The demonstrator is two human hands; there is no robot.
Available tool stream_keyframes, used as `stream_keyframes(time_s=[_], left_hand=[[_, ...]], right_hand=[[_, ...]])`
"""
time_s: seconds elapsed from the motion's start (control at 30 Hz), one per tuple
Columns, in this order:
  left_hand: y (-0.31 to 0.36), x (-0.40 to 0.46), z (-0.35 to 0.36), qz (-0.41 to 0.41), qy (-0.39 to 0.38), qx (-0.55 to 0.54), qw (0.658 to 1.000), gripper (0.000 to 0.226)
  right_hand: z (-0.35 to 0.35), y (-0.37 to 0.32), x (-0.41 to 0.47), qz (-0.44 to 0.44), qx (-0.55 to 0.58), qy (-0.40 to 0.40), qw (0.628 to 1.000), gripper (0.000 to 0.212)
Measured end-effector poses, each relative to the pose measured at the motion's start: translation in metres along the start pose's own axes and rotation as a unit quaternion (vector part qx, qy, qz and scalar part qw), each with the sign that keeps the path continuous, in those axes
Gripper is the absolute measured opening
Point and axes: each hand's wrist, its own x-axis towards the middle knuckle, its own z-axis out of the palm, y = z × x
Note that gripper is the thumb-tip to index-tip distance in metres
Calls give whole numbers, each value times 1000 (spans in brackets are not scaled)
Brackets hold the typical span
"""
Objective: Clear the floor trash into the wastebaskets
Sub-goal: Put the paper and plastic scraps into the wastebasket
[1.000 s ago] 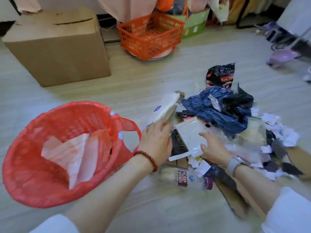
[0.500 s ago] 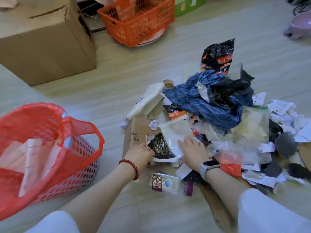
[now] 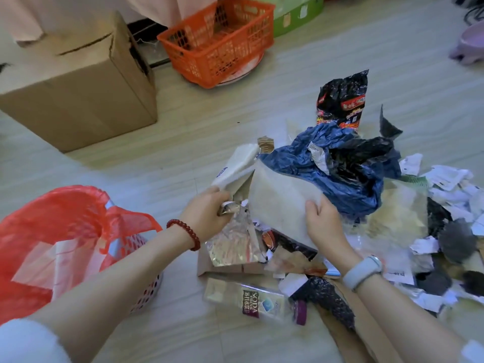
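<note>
A heap of trash lies on the floor to the right. My right hand (image 3: 323, 221) grips a flat whitish pouch (image 3: 280, 203) lifted off the heap. My left hand (image 3: 207, 213) pinches a crinkled silver foil wrapper (image 3: 233, 244) that hangs down from it. Behind them lie a white tissue pack (image 3: 235, 163), a crumpled blue plastic bag (image 3: 332, 174) and a black snack bag (image 3: 340, 100). A clear soda bottle (image 3: 259, 301) lies near my arms. The wastebasket with a red bag liner (image 3: 60, 231) stands at lower left and holds white paper.
A large cardboard box (image 3: 78, 95) stands at the back left. An orange plastic crate (image 3: 217, 40) and a green bin (image 3: 296, 14) sit behind it. Torn paper scraps (image 3: 445, 184) and flat brown cardboard (image 3: 348, 323) spread at the right.
Both hands have lifted from the heap: the right one raised the whitish pouch, the left one pulled up the silver foil wrapper. The view shifted right, leaving the wastebasket further left.
</note>
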Motion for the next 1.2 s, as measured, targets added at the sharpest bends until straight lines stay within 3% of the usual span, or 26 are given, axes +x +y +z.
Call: stream_keyframes(time_s=[0.17,0.27,0.37,0.43,0.5,0.63,0.7,0.8,0.87,0.93,1.0,1.03,1.1,1.2], left_hand=[[-10,1,-74,35,174,-72,981,15],[-31,-16,-110,-13,251,-119,960,37],[-62,-46,-144,-41,299,-96,949,32],[-96,-74,-166,-89,303,-17,949,21],[-134,-102,-175,-170,257,44,950,27],[-194,-154,-159,-314,-45,108,942,77],[-214,-168,-149,-318,-96,104,937,87],[-227,-173,-147,-300,7,65,952,73],[-226,-169,-150,-272,106,21,956,59],[-223,-165,-153,-242,166,-34,955,50],[-222,-164,-154,-213,179,-49,959,44],[-221,-164,-153,-199,181,-53,962,42],[-217,-163,-151,-180,190,-64,963,37],[-204,-155,-152,-171,220,-69,958,31]], right_hand=[[9,-55,-8,-55,54,20,997,35],[36,-103,-17,-121,96,-24,988,38],[78,-151,-21,-143,79,-80,983,25],[118,-183,-27,-152,22,-130,980,26],[161,-205,-38,-176,-70,-201,961,35],[238,-212,-63,-224,-302,-274,885,50],[261,-207,-73,-240,-349,-276,863,60],[272,-201,-80,-325,-352,-208,853,64],[274,-199,-82,-370,-339,-213,838,61],[277,-196,-83,-361,-381,-327,786,60],[282,-194,-91,-307,-424,-447,725,54],[283,-195,-94,-283,-435,-472,713,52],[278,-199,-97,-252,-420,-488,722,56],[255,-207,-94,-250,-335,-477,773,49]])
